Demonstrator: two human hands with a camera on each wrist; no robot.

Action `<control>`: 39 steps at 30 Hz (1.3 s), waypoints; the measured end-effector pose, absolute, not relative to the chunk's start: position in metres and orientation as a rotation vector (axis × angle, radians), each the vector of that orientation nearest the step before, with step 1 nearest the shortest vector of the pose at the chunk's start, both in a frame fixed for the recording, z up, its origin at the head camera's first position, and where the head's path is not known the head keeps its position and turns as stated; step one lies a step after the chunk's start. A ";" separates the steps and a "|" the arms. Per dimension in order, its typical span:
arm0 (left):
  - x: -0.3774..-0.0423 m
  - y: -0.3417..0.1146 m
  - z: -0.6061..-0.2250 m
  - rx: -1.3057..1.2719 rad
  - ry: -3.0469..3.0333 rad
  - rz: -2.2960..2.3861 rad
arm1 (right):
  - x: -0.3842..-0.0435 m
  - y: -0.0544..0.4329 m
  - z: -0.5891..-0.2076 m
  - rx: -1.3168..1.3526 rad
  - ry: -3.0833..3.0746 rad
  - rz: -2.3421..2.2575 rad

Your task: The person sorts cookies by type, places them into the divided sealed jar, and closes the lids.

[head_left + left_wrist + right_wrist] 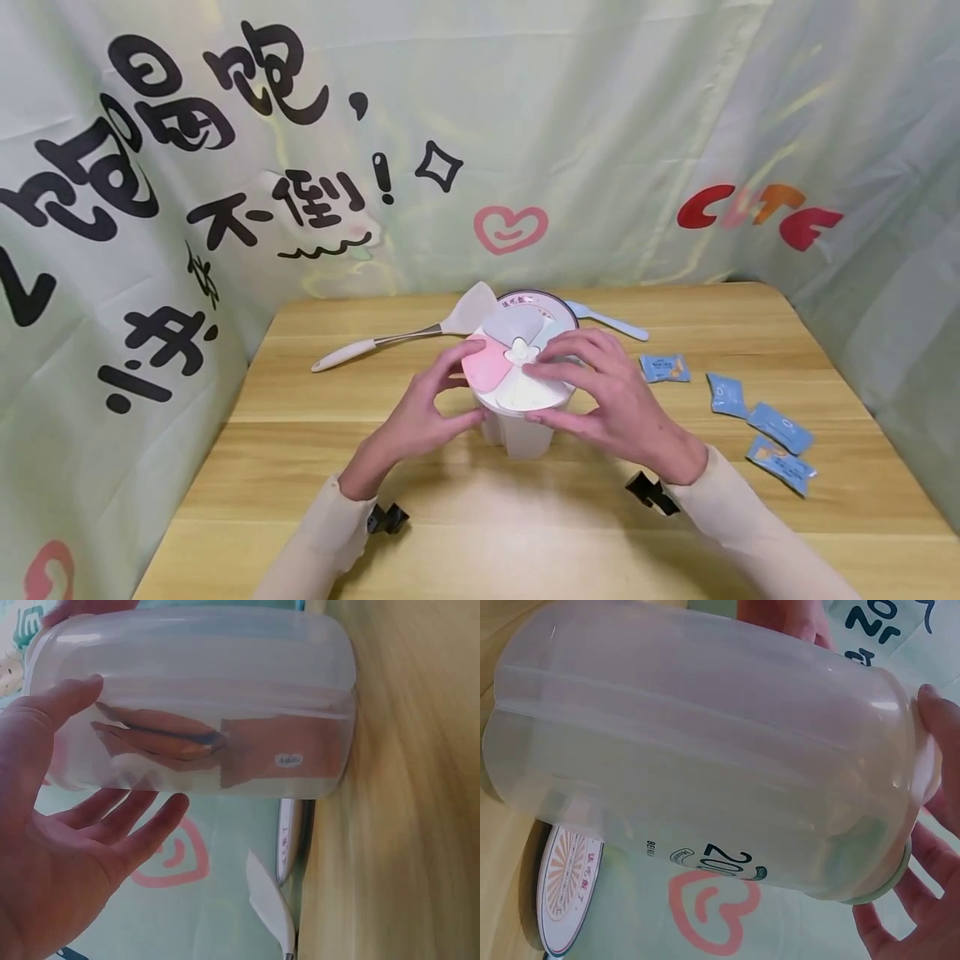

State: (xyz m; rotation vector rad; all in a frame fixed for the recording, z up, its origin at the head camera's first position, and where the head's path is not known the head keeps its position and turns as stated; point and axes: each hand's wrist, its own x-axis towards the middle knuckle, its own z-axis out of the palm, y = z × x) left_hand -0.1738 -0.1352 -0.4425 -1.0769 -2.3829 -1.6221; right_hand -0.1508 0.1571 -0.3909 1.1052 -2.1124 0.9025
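A translucent storage container (pixel 528 442) stands upright on the table in the head view. Its round lid (pixel 532 393) is split into petal-like sections, pink, white and greyish, around a small flower-shaped knob (pixel 519 352). My left hand (pixel 431 408) holds the container's upper left, thumb in front and fingers at the pink section. With its thumb at the front rim, my right hand (pixel 622 398) grips the lid, its other fingers over the top near the knob. Through the wall in the left wrist view, brownish packets (pixel 289 750) show inside the container (pixel 277 667).
Behind the container lies a dark-rimmed plate (pixel 561 312), with a white spatula (pixel 405 335) to its left and a light-blue utensil (pixel 615 323) to its right. Several blue packets (pixel 780 427) are scattered at the right. A printed curtain (pixel 600 167) surrounds the wooden table (pixel 300 483).
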 end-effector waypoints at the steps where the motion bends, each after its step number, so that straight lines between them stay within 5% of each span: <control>1: -0.174 -0.135 -0.442 -1.081 -2.381 -1.639 | -0.152 0.157 -0.391 1.112 -2.100 0.907; 21: -0.177 -0.137 -0.441 -1.115 -2.380 -1.655 | -0.156 0.158 -0.379 1.117 -2.189 0.890; 39: -0.181 -0.137 -0.445 -1.112 -2.352 -1.706 | -0.196 0.157 -0.352 0.902 -2.388 1.413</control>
